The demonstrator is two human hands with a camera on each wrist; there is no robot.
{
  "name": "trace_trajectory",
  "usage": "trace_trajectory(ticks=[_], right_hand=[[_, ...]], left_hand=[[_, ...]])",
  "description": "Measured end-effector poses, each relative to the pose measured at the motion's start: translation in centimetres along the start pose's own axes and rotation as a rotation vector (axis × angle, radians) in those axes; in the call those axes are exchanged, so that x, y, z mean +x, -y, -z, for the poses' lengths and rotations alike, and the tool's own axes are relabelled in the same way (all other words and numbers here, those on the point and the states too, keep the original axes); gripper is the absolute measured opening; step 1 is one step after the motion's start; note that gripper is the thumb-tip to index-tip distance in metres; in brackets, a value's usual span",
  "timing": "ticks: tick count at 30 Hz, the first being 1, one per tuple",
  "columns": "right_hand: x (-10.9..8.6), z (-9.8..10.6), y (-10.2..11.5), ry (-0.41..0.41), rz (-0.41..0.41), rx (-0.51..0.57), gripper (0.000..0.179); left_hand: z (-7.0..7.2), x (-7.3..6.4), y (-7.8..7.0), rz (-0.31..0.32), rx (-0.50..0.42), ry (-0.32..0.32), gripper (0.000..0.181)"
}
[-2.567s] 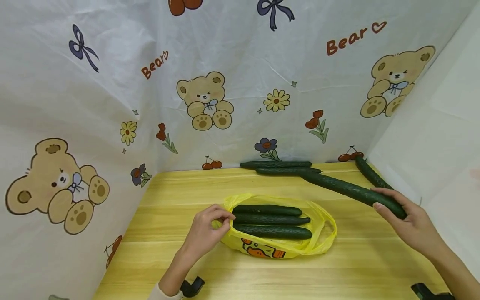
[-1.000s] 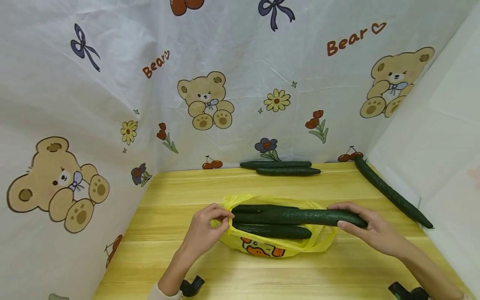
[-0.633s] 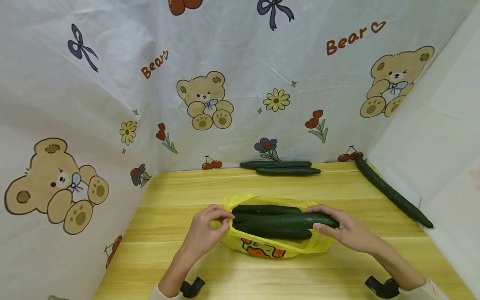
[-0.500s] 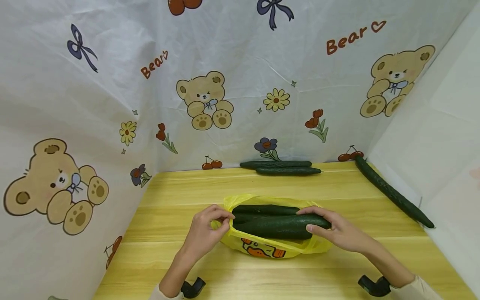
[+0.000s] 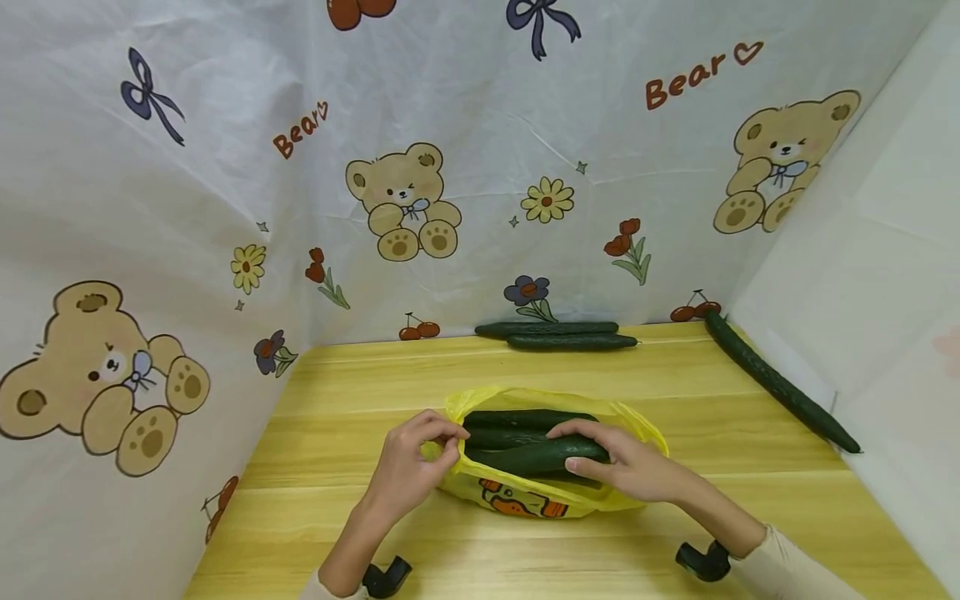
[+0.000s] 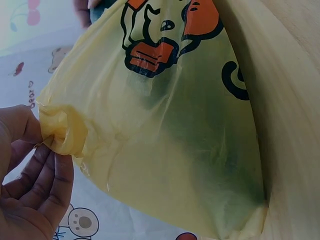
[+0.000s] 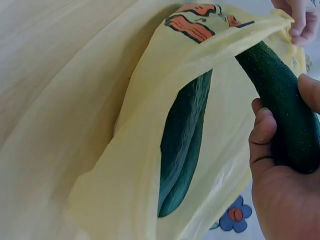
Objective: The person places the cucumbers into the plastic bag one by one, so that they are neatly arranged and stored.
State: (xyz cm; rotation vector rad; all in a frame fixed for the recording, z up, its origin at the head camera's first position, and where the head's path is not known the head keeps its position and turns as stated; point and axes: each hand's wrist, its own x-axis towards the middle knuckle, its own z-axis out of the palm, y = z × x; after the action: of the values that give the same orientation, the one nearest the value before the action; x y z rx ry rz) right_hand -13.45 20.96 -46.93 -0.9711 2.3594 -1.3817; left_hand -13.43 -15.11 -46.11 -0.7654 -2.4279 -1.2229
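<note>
A yellow plastic bag (image 5: 615, 497) with a printed cartoon face lies mid-table, its mouth open upward and to the right. My left hand (image 5: 412, 462) pinches the bag's left rim; the left wrist view shows the gathered plastic between thumb and fingers of that hand (image 6: 35, 185). My right hand (image 5: 630, 462) grips the near end of a dark green cucumber (image 5: 532, 457), most of its length inside the bag. Beneath and behind it lie other cucumbers (image 5: 525, 419) in the bag. In the right wrist view, the gripped cucumber (image 7: 275, 90) slants in above others (image 7: 185, 145).
Two cucumbers (image 5: 570, 342) lie side by side against the back wall. Another long cucumber (image 5: 780, 383) runs along the right wall. Pale wood-grain covers the table (image 5: 360, 383). A white sheet printed with bears (image 5: 405, 200) hangs behind and on the left.
My right hand has brought a cucumber from the right side leftward and down into the bag, its far end first. My left hand has kept its pinch on the rim.
</note>
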Motion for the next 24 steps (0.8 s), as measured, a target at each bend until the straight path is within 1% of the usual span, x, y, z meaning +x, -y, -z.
trace_trajectory(ticks=[4, 9, 13, 16, 20, 24], right_hand=[[1.2, -0.8, 0.1, 0.022, 0.008, -0.008, 0.039], [1.8, -1.4, 0.1, 0.034, 0.017, -0.063, 0.040], [1.5, -1.4, 0.0, 0.009, 0.031, -0.147, 0.037], [1.1, -1.3, -0.2, -0.019, 0.053, -0.197, 0.034], [0.6, -0.9, -0.3, -0.040, 0.072, -0.217, 0.033], [0.0, -0.4, -0.3, -0.042, 0.074, -0.206, 0.034]], left_hand=[[0.0, -0.1, 0.0, -0.003, -0.005, -0.011, 0.032], [-0.1, 0.1, 0.0, -0.030, -0.003, -0.021, 0.031], [0.0, 0.4, -0.2, -0.058, 0.011, -0.039, 0.031], [0.1, 0.5, -0.2, -0.063, 0.010, -0.046, 0.030], [0.2, 0.6, -0.2, -0.072, 0.008, -0.059, 0.029], [0.2, 0.5, -0.1, -0.072, 0.003, -0.059, 0.030]])
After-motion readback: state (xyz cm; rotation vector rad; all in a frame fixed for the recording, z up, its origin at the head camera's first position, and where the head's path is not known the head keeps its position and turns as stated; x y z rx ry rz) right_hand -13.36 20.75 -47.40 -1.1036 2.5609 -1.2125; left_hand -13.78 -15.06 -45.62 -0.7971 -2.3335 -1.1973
